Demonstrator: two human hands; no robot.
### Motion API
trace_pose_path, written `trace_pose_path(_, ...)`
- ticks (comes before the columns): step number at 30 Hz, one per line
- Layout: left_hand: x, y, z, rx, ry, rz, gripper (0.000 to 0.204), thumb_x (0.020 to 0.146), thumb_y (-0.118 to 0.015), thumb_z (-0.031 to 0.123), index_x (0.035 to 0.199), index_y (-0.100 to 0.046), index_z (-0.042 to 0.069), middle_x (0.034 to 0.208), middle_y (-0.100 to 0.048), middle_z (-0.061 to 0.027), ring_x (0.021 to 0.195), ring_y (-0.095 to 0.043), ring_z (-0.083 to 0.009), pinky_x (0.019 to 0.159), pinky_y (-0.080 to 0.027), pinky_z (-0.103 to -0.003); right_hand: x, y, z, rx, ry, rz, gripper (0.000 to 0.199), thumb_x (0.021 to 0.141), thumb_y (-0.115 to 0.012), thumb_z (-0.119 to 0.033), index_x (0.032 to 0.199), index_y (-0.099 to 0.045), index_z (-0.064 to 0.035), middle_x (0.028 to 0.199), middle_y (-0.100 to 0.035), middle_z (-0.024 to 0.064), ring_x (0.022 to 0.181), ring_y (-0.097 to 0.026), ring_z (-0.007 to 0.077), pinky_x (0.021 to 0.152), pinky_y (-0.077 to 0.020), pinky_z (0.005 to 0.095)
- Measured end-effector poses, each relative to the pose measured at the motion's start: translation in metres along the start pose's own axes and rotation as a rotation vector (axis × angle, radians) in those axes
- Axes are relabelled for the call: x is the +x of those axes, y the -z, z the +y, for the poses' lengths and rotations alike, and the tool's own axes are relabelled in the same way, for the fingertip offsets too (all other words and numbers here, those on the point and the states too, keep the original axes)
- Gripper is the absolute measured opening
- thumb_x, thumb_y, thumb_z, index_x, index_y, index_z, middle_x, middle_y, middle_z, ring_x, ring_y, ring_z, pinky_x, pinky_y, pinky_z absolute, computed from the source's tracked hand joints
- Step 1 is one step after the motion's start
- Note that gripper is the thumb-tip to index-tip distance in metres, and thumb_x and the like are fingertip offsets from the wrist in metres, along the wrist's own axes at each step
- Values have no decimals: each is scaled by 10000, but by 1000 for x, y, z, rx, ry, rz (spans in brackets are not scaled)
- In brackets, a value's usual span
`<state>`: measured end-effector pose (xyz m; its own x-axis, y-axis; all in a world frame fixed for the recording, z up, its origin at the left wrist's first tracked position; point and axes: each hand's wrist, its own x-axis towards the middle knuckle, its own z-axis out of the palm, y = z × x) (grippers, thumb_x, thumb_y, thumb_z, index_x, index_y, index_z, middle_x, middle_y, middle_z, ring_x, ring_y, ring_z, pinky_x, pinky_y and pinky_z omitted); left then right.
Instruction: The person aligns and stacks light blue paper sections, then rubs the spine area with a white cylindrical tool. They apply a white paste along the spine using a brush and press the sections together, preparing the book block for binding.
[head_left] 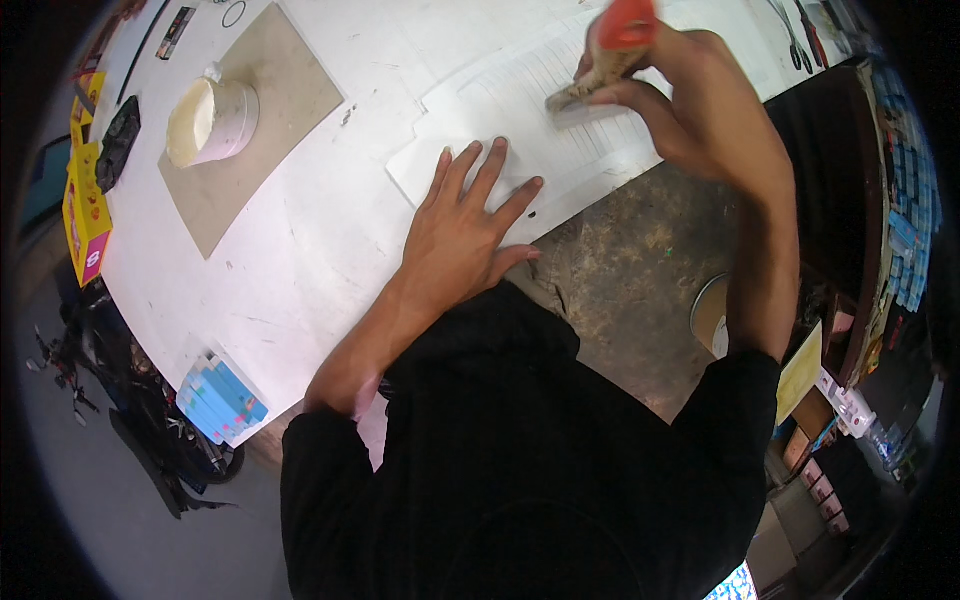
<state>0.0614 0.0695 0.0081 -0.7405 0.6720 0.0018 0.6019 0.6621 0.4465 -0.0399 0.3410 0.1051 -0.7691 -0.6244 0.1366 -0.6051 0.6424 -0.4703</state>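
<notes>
My right hand [670, 90] grips a paintbrush [612, 52] with a red handle, its bristles pointing down at a fanned stack of white paper sheets [520, 85]. The handle is slightly blurred, and I cannot tell whether the bristles touch the paper. On the near left part of the sheets, close to the table's edge, my left hand [462, 225] lies flat with fingers spread. To its left, a white tub [230, 118] with a pale, creamy coating inside stands on a grey-brown board [290, 75].
A black crumpled item [118, 145] and yellow boxes [88, 215] line the white table's [290, 290] left edge. Blue booklets [220, 398] sit at its near left corner. Scissors [795, 45] lie far right. A round container [710, 315] stands below the table, beside my right arm.
</notes>
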Motion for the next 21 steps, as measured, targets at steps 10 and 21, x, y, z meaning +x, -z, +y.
trace_pose_path(10, 2, 2, 3, 7, 20, -17, 716, 831, -827, 510, 1459, -637, 222, 1607, -423, -248, 1454, -408, -482, 1218, -344, -618, -14, -3, -3, 73, -28, 80, 220, 892, -786, -54, 1097, -720, -9, 1022, -779, 157, 989, -758, 343, 907, -578, 429)
trace_pose_path(21, 5, 5, 5, 28, 23, -31, 727, 830, -830, 514, 1468, -629, 229, 1607, -421, -247, 1452, -415, -484, 1215, -360, -607, -22, -13, 1, 145, 8, 128, 285, 869, -821, -72, 1131, -713, -38, 1037, -763, 167, 942, -757, 326, 832, -583, 444)
